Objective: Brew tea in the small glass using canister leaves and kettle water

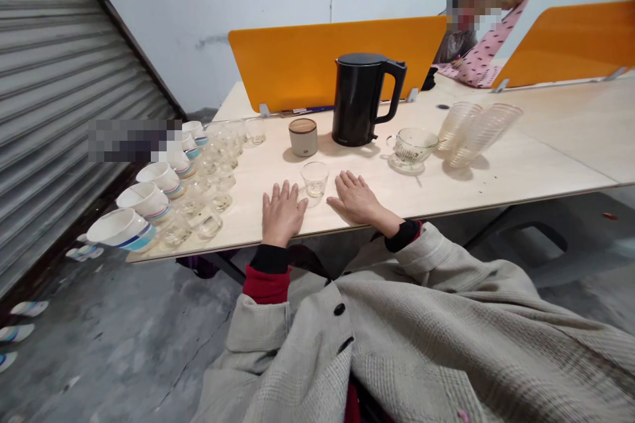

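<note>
My left hand (284, 213) lies flat on the pale wooden table with its fingers apart, holding nothing. Palm down to the right, my right hand (356, 198) also rests on the tabletop, fingers stretched out. Between the two stands a small clear cup (314, 180), upright, with a little something at its bottom. Behind it are a grey canister (303, 139) with a wooden lid and a black electric kettle (358, 102). To the right of the kettle, a glass strainer cup (413, 147) holds dark leafy bits and sits on a glass base.
Several clear cups (208, 223) and white paper cups (143, 198) crowd the table's left end. Two leaning stacks of clear plastic cups (483, 135) stand at right. An orange divider (297, 66) lines the back. Beyond it, a person holds up pink patterned cloth (503, 39).
</note>
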A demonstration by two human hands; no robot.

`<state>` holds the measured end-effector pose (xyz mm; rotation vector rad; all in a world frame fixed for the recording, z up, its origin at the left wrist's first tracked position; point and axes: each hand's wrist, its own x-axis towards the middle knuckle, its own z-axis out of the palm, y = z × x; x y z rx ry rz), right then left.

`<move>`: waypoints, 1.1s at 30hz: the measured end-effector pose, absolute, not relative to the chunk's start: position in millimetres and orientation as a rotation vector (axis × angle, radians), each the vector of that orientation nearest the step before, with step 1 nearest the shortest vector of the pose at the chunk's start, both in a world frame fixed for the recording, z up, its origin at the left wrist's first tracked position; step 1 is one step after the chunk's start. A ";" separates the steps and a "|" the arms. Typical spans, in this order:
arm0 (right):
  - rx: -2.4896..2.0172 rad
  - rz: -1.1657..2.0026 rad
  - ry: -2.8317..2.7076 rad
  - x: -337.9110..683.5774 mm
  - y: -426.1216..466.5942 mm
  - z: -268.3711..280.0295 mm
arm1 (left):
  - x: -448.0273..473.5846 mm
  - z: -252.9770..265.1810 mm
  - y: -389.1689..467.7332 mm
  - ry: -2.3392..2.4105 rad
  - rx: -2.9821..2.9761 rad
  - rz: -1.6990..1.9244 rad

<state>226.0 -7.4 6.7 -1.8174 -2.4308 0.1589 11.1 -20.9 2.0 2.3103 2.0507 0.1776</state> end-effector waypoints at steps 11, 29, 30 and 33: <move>-1.814 0.126 -2.454 226.1 -8.6 8.8 | 11.1 2.4 -21.1 2.047 2.313 0.178; -1.808 0.134 -2.442 226.9 -6.7 5.9 | 11.3 2.4 -20.7 2.048 2.312 0.193; -1.809 0.135 -2.443 226.9 -6.6 5.7 | 11.3 2.4 -20.7 2.050 2.312 0.189; -1.808 0.116 -2.452 226.8 -6.7 4.9 | 11.1 2.1 -21.0 2.054 2.315 0.188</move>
